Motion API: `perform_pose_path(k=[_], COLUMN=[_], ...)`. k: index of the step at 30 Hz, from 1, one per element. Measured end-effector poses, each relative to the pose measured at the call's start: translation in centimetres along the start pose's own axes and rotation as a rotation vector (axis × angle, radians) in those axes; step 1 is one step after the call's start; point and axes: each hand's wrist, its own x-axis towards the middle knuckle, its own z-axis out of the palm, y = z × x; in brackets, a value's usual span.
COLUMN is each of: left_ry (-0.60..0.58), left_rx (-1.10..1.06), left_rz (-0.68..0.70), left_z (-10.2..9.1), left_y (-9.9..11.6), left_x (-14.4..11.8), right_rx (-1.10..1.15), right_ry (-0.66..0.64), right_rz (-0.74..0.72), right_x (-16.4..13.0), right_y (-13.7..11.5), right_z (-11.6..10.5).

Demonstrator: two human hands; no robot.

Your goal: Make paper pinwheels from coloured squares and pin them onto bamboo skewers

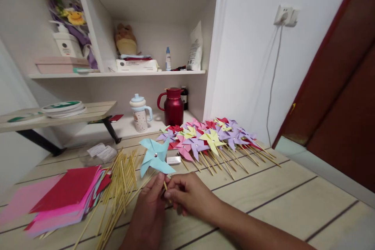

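Observation:
A light blue paper pinwheel (pixel 155 158) with a shiny pin at its centre is held up on a thin wooden stick (pixel 165 186). My left hand (pixel 154 193) is closed around the stick just below the paper blades. Beside it, the fingers of my right hand (pixel 186 193) pinch the same stick slightly lower. To the left lies a loose bundle of wooden sticks (pixel 120 187). Farther left is a stack of coloured paper sheets (pixel 68 189), red on top. Behind my right hand, finished pinwheels (pixel 212 139) in pink, purple, yellow and red lie heaped with sticks toward me.
A small white box (pixel 174 160) sits behind my hands. At the back stand a red thermos jug (pixel 174 107) and a pale handled cup (pixel 140 115). A low raised stand (pixel 96 108) with white rolls (pixel 63 108) is at left; a clear container (pixel 96 153) lies near it.

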Motion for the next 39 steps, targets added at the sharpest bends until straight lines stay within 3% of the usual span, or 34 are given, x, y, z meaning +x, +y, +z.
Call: perform_pose_path(k=[5, 8, 12, 17, 22, 26, 28, 31, 33, 36, 39], left_ry=[0.021, -0.010, 0.014, 0.051, 0.185, 0.405, 0.508, 0.642, 0.671, 0.663, 0.724], left_rx=[0.050, 0.174, 0.650, 1.444, 1.627, 1.796, 1.803, 1.564, 1.354, 1.174, 1.229], left_rz=[-0.018, -0.035, 0.005, 0.049, 0.095, 0.172, 0.300, 0.607, 0.739, 0.824, 0.863], left_z=[0.2, 0.0, -1.3, -2.6, -1.9, -1.3, -1.1, -1.0, -0.8, -0.5, -0.2], left_y=[0.0, -0.1, 0.4, 1.9, 2.9, 4.1, 4.8, 5.2, 5.2, 5.2, 5.4], left_x=[0.0, -0.2, 0.2, 0.8, 0.0, -0.6, -0.9, -1.3, -1.5, -1.8, -2.2], right_rx=[-0.018, -0.099, -0.196, -0.250, -0.320, -0.485, -0.509, -0.560, -0.687, -0.905, -1.040], right_ry=[0.003, 0.000, -0.122, -0.205, -0.167, 0.004, 0.111, 0.301, 0.451, 0.621, 0.828], right_rz=[0.016, 0.100, 0.275, 0.316, 0.296, 0.105, 0.012, -0.157, -0.284, -0.436, -0.658], right_x=[0.3, 0.2, -0.2, -0.4, -0.4, -0.4, -0.3, -0.4, -0.7, -1.5, -2.4], right_y=[0.6, 0.2, -0.8, -1.1, -0.9, -1.8, -2.4, -2.9, -3.0, -3.1, -3.6], right_z=[0.0, -0.4, -1.1, -1.1, -1.7, -3.9, -4.8, -5.0, -4.4, -3.7, -3.9])
